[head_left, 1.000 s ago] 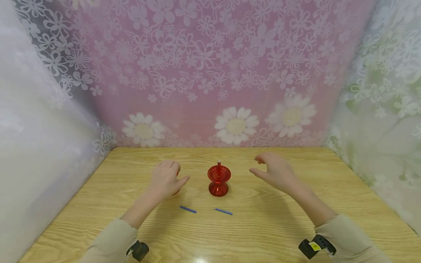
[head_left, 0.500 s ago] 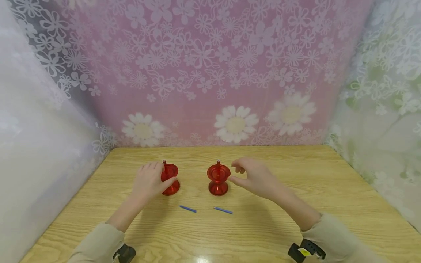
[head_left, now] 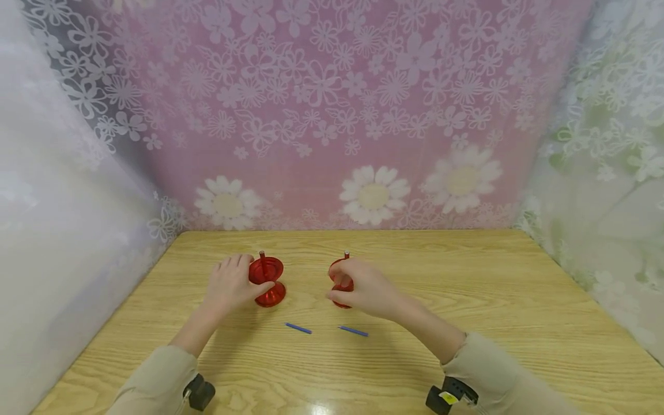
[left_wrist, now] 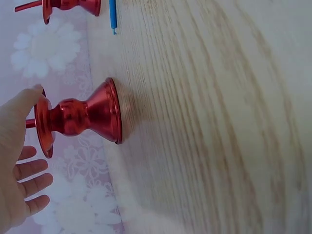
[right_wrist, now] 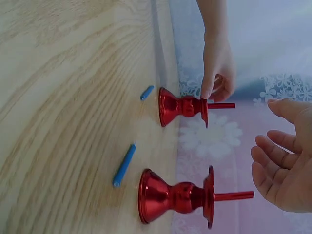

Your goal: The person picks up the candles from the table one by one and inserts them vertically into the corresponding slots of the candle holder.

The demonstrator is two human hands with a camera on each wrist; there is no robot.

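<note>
Two shiny red candle holders stand upright on the table, each with a dish and a thin red post rising from it. Beside the left candle holder [head_left: 271, 294] is my left hand [head_left: 230, 285]. Its thumb lies right at the dish rim in the left wrist view, while the other fingers stay relaxed, holding nothing. My right hand [head_left: 370, 289] reaches in front of the right candle holder [right_wrist: 183, 197], partly hiding it in the head view. From the right wrist view, its loosely bent fingers [right_wrist: 278, 151] are apart from the post, with nothing between them.
Two small blue candles lie on the wood-grain table [head_left: 290, 374] nearer the front: a left candle [head_left: 298, 328] and a right candle [head_left: 354, 331]. Flowered cloth [head_left: 332, 115] hangs behind the table and along both sides.
My left hand has drawn back to the left, uncovering the left candle holder. The right hand has moved left, up to the right candle holder. Both holders and the candles stay put.
</note>
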